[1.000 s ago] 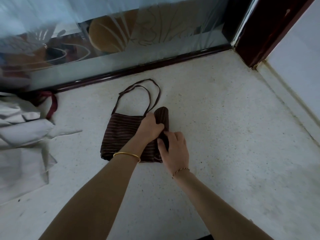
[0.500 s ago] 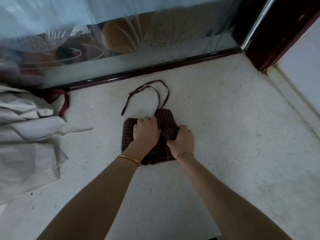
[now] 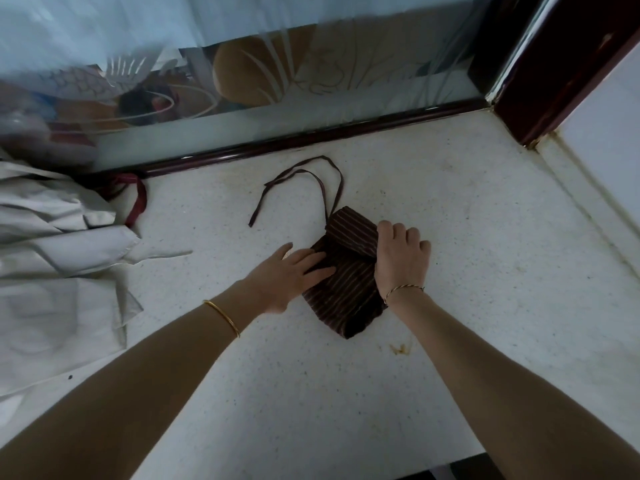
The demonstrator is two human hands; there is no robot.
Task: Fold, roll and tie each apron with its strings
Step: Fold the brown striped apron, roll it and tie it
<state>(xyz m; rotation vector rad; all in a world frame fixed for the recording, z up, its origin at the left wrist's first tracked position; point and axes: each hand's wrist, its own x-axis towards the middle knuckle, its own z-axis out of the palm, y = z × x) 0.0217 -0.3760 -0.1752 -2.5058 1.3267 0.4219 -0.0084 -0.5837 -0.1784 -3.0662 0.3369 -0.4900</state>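
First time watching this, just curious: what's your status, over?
Left hand flat on striped apron. Right hand gripping its rolled end. Strings loose, untied. White cloth pile off left, apart.

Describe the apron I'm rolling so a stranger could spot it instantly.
Below the etched glass panel, on the speckled surface, the apron lies under the left hand and right hand. Unlike the pale cloth heap at left, it is dark brown, thin-striped, half rolled, its strings trailing toward the glass.

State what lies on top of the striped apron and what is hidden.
The left hand rests flat on the striped apron, near its left edge; the right hand grips its rolled end. The cloth beneath both hands and the roll's inner layers are covered.
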